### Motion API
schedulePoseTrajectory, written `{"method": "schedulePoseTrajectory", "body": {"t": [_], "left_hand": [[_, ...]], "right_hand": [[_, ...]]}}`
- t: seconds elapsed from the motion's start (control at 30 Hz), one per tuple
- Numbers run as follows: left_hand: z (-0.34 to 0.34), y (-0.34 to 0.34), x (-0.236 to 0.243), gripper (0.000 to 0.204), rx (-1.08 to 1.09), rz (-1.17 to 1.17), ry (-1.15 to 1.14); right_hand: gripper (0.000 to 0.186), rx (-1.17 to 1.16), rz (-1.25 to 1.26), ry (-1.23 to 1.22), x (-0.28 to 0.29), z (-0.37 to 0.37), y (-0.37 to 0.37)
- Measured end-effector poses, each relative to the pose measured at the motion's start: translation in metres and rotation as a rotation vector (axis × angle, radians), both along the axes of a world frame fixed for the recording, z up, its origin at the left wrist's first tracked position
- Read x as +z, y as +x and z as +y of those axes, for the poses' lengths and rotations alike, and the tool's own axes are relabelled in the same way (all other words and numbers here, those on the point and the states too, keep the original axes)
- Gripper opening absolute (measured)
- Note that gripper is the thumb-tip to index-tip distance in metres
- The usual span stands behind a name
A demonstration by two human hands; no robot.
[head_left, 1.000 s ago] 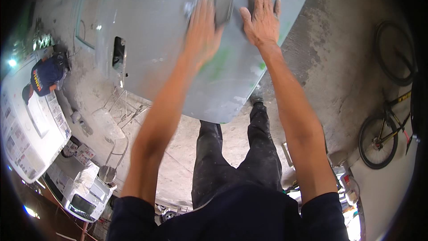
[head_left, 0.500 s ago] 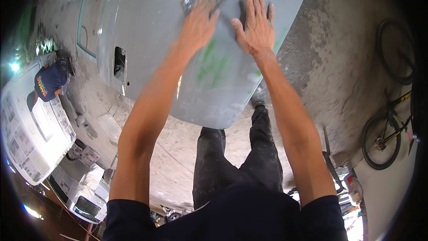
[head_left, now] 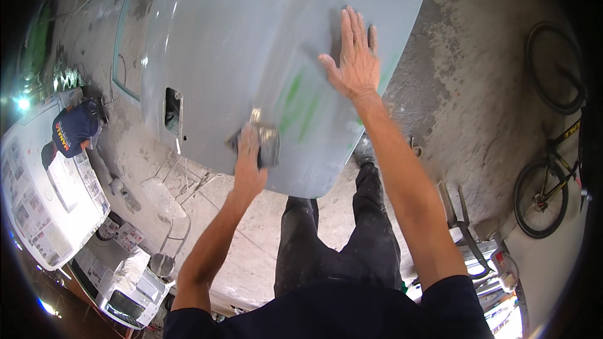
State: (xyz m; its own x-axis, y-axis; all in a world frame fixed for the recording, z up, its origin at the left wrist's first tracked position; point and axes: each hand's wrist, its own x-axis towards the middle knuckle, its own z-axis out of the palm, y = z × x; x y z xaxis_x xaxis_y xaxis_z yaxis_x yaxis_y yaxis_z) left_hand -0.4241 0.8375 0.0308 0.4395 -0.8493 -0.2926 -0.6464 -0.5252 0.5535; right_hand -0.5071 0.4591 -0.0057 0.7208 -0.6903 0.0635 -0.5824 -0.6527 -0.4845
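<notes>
A grey car door panel (head_left: 220, 75) lies below me, with green streaks (head_left: 295, 103) on its surface and a handle cutout (head_left: 173, 111) on its left side. Near the panel's close edge, my left hand (head_left: 249, 163) presses a dark sheet of sandpaper (head_left: 270, 145) against the surface, its fingers closed on top of it. My right hand (head_left: 358, 63) rests flat on the right part of the panel, fingers stretched out and thumb apart, holding nothing. The underside of the sandpaper is hidden.
At the left, a person in a dark shirt (head_left: 75, 129) leans over a white car part (head_left: 59, 182) partly covered in newspaper. A bicycle (head_left: 543, 194) stands at the right against a pale wall. My legs (head_left: 339, 238) stand at the panel's near edge.
My left hand has drawn the sandpaper from the upper middle of the panel toward me, to near its close edge. My right hand has shifted slightly toward me, still flat.
</notes>
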Motion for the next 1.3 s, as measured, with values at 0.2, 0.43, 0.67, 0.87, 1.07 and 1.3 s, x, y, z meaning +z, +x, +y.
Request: {"method": "schedulePoseTrajectory", "body": {"t": [0.2,0.43,0.67,0.87,1.07,1.3], "left_hand": [[-0.207,0.05,-0.025,0.078,-0.065,-0.271,-0.23],[-0.361,0.132,-0.06,0.067,-0.202,-0.362,-0.382],[-0.063,0.047,0.014,0.08,-0.191,0.072,-0.066],[-0.039,0.025,0.03,0.08,-0.121,0.145,0.081],[-0.292,0.104,-0.005,0.059,-0.205,-0.116,-0.142],[-0.437,0.178,-0.037,0.055,-0.389,-0.417,-0.383]], "right_hand": [[0.124,-0.034,-0.308,0.077,-0.004,-0.001,-0.006],[0.118,-0.039,-0.252,-0.002,-0.009,0.002,-0.009],[0.118,-0.019,-0.156,0.011,0.009,0.002,-0.007],[0.127,-0.016,-0.211,0.066,0.008,-0.004,-0.008],[0.132,0.001,-0.271,0.159,0.006,-0.012,-0.012],[0.125,0.014,-0.179,0.143,0.011,-0.013,-0.013]]}}
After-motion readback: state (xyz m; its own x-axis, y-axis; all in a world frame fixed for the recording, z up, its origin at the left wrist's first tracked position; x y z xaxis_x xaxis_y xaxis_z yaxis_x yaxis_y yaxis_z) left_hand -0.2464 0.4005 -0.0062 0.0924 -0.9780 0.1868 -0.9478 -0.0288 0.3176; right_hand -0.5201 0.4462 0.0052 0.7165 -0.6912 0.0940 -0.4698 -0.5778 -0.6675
